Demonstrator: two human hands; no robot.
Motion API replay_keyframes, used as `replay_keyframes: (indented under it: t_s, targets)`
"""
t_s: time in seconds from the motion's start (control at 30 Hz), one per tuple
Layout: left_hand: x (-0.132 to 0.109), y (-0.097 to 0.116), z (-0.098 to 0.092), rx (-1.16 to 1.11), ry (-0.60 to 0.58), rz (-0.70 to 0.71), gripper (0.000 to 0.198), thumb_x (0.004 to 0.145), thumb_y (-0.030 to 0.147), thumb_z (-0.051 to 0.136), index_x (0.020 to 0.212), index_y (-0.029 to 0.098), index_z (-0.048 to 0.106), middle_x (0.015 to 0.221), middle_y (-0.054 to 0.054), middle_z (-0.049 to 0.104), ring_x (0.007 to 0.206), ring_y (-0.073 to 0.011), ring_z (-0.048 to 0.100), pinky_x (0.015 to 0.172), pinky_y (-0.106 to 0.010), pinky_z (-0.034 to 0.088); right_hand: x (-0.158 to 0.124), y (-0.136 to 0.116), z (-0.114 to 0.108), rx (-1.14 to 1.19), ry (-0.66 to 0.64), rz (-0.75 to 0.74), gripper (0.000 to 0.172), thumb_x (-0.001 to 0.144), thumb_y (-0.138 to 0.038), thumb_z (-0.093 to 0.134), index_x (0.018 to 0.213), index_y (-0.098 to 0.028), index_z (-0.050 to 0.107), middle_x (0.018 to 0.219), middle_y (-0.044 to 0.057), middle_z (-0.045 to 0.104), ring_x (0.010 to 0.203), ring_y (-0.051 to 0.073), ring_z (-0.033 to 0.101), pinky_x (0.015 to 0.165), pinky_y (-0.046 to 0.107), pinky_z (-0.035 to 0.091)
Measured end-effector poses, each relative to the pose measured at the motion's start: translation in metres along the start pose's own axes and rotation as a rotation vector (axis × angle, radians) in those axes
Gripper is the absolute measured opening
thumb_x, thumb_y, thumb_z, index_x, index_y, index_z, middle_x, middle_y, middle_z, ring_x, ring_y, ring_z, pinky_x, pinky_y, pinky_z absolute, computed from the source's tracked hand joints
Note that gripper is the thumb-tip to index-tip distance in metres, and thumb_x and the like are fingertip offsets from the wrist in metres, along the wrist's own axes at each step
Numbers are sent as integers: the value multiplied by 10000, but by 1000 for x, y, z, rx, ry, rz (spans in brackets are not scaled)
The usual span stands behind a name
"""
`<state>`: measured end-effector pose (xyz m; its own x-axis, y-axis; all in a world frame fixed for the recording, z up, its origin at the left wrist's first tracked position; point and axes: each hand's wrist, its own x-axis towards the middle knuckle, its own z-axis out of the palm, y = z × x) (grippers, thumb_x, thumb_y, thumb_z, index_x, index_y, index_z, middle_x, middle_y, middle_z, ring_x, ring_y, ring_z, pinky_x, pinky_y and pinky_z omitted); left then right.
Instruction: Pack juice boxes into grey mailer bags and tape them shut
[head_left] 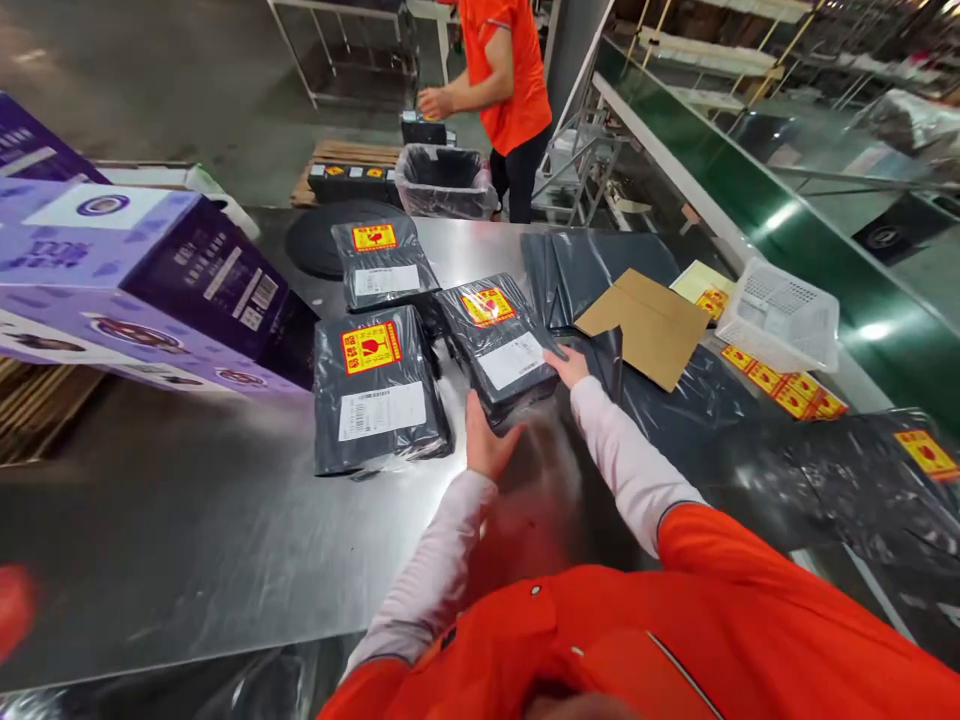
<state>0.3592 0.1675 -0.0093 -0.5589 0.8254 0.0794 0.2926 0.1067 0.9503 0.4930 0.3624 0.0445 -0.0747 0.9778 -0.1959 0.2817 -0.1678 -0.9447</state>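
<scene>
Three black plastic-wrapped parcels with yellow-red stickers and white labels lie on the metal table. The middle parcel (496, 345) is between my hands. My right hand (568, 366) touches its right edge, fingers stretched along it. Just below its lower left corner is my left hand (489, 445), fingers apart, holding nothing. Left of it lies the front left parcel (379, 392), and behind that the back left parcel (384, 262). Flat black bags (600, 270) and a brown cardboard piece (646, 325) lie to the right.
Purple boxes (150, 285) stand at the left on the metal table (225, 530). A white basket (780, 315) and sticker sheets (784, 385) are at the right, near a green conveyor (712, 180). Beyond the table are a lined bin (446, 180) and a person in orange (514, 80).
</scene>
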Motion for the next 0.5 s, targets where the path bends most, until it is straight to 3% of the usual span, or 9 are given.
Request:
replay_keyframes:
  t_s: [0.13, 0.2, 0.3, 0.4, 0.47, 0.5]
  targets:
    - [1, 2, 19, 15, 167, -106, 1303, 604, 158, 969, 1666, 111, 216, 1698, -327, 332, 1642, -459, 317, 1372, -596, 278, -71, 45, -2, -152, 105, -60, 535, 924, -437, 705, 1378, -160, 768, 1385, 133, 770, 1381, 326, 693, 1243, 478, 509]
    - [5, 5, 23, 43, 209, -127, 1265, 611, 79, 953, 1645, 108, 226, 1669, -340, 352, 1627, -458, 333, 1368, -602, 276, -83, 50, 1, -226, 183, -37, 575, 958, -450, 674, 1455, -165, 725, 1457, 144, 729, 1454, 337, 640, 1282, 478, 465]
    - [42, 21, 37, 80, 188, -164, 1237, 642, 115, 997, 1622, 41, 246, 1668, -385, 322, 1636, -480, 287, 1368, -616, 251, -49, 16, 9, -172, 135, 33, 535, 987, -375, 676, 1458, -122, 698, 1484, 154, 710, 1496, 308, 600, 1322, 454, 393]
    - [114, 50, 58, 124, 184, -219, 1178, 754, 204, 979, 1614, -47, 213, 1679, -438, 246, 1649, -518, 228, 1362, -629, 235, 4, -46, 20, -6, 22, 47, 498, 978, -263, 708, 1441, -87, 655, 1586, 109, 632, 1590, 224, 473, 1347, 432, 306]
    - [164, 71, 63, 163, 187, -254, 1096, 853, 254, 910, 1631, -27, 190, 1693, -432, 205, 1636, -560, 232, 1329, -698, 239, 18, -76, 18, 158, 5, -14, 549, 926, -169, 740, 1466, -158, 639, 1663, 21, 553, 1686, 195, 287, 1371, 423, 247]
    - [183, 79, 61, 188, 181, -270, 1069, 888, 291, 879, 1639, -16, 184, 1706, -428, 169, 1631, -595, 204, 1309, -747, 217, 15, -83, 9, 248, -25, -41, 503, 947, -158, 705, 1446, -203, 659, 1618, -23, 592, 1674, 170, 314, 1365, 407, 276]
